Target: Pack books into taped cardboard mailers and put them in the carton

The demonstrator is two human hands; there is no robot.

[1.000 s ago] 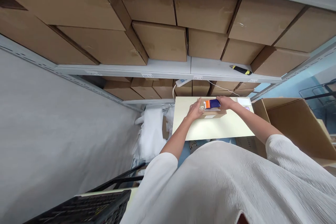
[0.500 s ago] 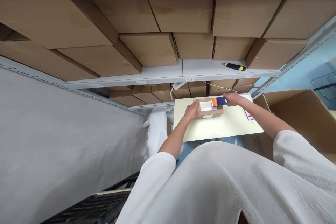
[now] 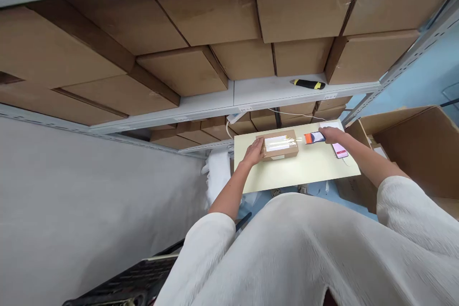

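Observation:
A small cardboard box (image 3: 281, 152) lies on the pale yellow tabletop (image 3: 297, 172). My left hand (image 3: 254, 151) grips its left end. A white label (image 3: 277, 143) on its top face sits under a strip of shiny clear tape (image 3: 291, 142). To the right of the box, my right hand (image 3: 331, 134) is closed round an orange and dark blue tape dispenser (image 3: 314, 137). Clear tape spans the short gap between the box's right end and the dispenser. A phone (image 3: 340, 150) with a lit screen lies just below my right hand.
Shelves with several large cardboard boxes (image 3: 222, 5) stand in front. A black and yellow utility knife (image 3: 307, 84) rests on the shelf edge. At right is a big open carton (image 3: 412, 148); at left, white wrapping material (image 3: 218, 172) and a black crate (image 3: 125, 282).
My right hand has drawn the tape dispenser rightward, from over the box to past its right end, leaving tape across the label. My left hand has stayed on the box's left end.

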